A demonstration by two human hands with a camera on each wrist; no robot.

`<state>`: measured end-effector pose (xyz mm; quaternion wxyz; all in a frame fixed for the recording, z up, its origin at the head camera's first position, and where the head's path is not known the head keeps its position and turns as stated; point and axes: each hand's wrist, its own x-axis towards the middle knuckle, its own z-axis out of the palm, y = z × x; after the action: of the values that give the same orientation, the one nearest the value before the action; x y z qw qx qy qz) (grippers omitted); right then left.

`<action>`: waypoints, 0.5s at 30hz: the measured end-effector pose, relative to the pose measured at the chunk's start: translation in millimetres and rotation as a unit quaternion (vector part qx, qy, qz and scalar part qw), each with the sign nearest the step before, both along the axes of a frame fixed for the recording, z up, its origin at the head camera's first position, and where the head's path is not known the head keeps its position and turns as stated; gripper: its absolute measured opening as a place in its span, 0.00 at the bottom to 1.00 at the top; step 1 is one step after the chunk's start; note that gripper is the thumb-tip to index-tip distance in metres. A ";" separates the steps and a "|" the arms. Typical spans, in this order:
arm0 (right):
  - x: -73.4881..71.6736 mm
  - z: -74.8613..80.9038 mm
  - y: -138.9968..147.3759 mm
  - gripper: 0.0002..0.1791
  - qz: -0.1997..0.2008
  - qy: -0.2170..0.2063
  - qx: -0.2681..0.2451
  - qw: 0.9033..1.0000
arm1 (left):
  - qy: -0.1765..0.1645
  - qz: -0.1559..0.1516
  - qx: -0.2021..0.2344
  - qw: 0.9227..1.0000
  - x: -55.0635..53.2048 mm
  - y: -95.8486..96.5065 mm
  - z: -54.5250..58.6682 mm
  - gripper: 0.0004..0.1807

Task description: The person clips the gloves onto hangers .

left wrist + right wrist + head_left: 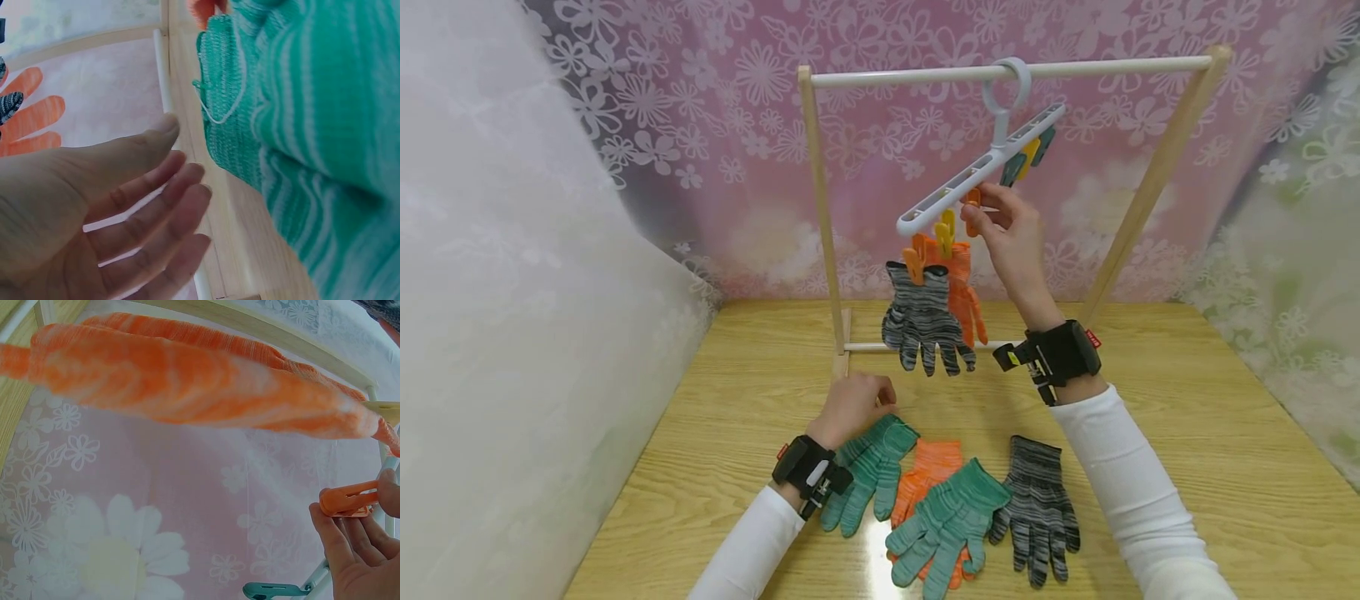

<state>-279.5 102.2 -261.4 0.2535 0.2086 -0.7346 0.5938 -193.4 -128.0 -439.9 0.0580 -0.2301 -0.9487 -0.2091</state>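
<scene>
My right hand (1017, 242) pinches an orange clothespin (349, 500) under the grey clip hanger (951, 192). Beside it, a yellow clothespin (945, 235) holds an orange knit glove (962, 287). At the hanger's near end, an orange clothespin holds a grey-black striped glove (921, 312). Low over the table, my left hand (853, 406) has loosely bent fingers and holds nothing. Close by it lies the cuff of a green glove (228, 119), apart from the fingertips. Another green glove (951, 517) lies over an orange glove (938, 457), beside a dark grey striped glove (1037, 508).
The hanger's ring hooks over the white rod (910, 78) of a rack with a left wooden post (822, 200) and a right wooden post (1150, 192). A lower white bar crosses behind the hanging gloves. Teal and yellow clothespins (1028, 158) hang at the hanger's far end.
</scene>
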 end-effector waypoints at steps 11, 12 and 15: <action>0.9 0.6 1.1 0.22 0.001 -0.006 -0.002 1.000 | -0.034 0.008 -0.019 0.999 1.9 -4.8 -7.2 0.16; 0.9 0.4 1.3 0.22 0.001 -0.006 -0.001 1.000 | -0.036 0.009 -0.019 0.999 2.0 -5.0 -8.0 0.16; 1.4 0.0 1.4 0.22 0.000 -0.008 0.002 1.000 | -0.038 0.011 -0.022 0.999 2.6 -5.3 -10.4 0.18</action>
<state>-278.1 103.6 -261.3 0.2472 0.2043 -0.7379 0.5938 -190.8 -133.3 -450.4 0.0188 -0.2123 -0.9571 -0.1963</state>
